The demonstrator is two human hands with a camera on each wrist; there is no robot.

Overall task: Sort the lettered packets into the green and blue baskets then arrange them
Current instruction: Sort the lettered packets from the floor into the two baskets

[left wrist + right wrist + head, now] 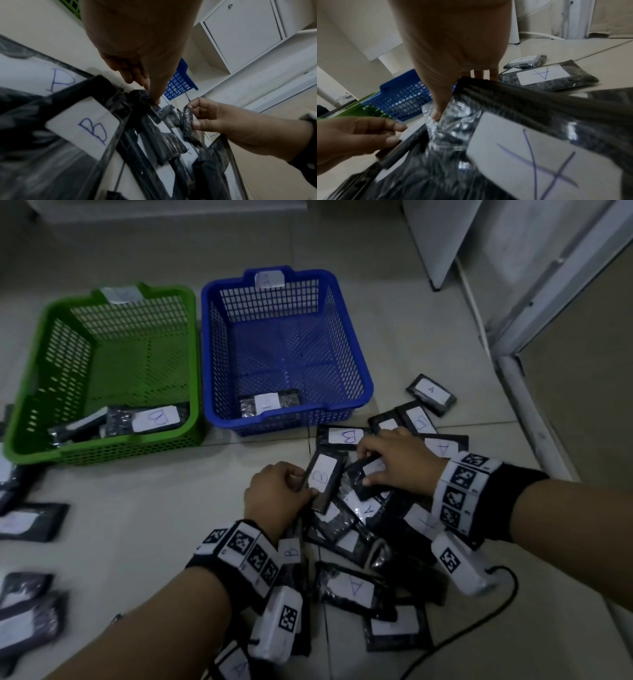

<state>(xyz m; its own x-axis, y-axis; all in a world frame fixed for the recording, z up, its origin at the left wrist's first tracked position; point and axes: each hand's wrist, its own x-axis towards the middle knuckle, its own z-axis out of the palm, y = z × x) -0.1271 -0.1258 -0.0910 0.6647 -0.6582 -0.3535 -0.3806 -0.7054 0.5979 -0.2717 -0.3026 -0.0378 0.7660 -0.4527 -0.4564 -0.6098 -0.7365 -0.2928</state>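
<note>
- Head view: my left hand (274, 494) pinches the long edge of a black packet marked B (323, 478), tilted up off the heap of packets (363, 546) at 6 o'clock on the tiled floor (137, 508).
- My right hand (397, 460), just to the right, has its fingers curled over a second packet (368, 474); its label is covered by my fingers here.
- The green basket (30, 392) at 10 o'clock holds packets at its near end, one reading B (156, 419); the tag on its far rim is too blurred to read.
- The blue basket (346, 344) at 12 o'clock holds one packet (267, 402) against its near wall, letter unreadable; its rim tag is blurred too.
- A loose packet marked A (431, 394) lies at 2 o'clock; more packets at 8 o'clock are cut off by the frame edge.
- Left wrist view: my palm fills the top, and my thumb tip presses a dark packet edge (164, 111). Two B labels (84, 125) show at 9 o'clock. My right hand pinches crinkled plastic at 3 o'clock. A corner of the blue basket shows past my thumb.
- Right wrist view: my thumb (438, 108) presses into shiny wrapping and my fingers hook over the far edge of a packet labelled A (539, 155). Another A packet (544, 77) lies at 2 o'clock. Both baskets are partly hidden behind my hand at 9 o'clock.
</note>
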